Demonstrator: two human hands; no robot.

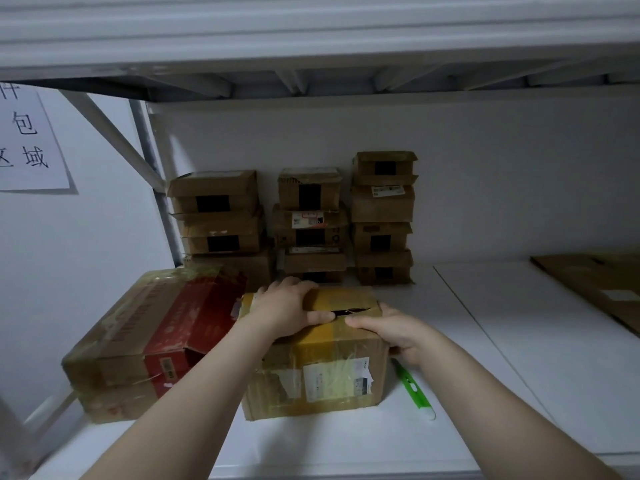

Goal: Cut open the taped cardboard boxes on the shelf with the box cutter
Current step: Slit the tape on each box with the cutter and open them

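- left hand: fingers curled over the far flap of the brown cardboard box banded in yellow tape, thumb at the split top seam; gripping.
- right hand: thumb at the same seam, fingers down the right edge; gripping.
- box: front-left of the white shelf board; judged light, stiff-walled, tape slick; best held by the flaps.
- green box cutter: on the shelf just right of the box, seemingly unheld.
- white front label: unreadable. paper wall sign: "包", "域".

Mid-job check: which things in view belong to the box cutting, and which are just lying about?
Job: brown taped cardboard box, gripped by left hand and right hand; green box cutter on white shelf; probably also stacked small cardboard boxes, red-and-brown carton.
Lying about: white paper sign; flat cardboard sheet.
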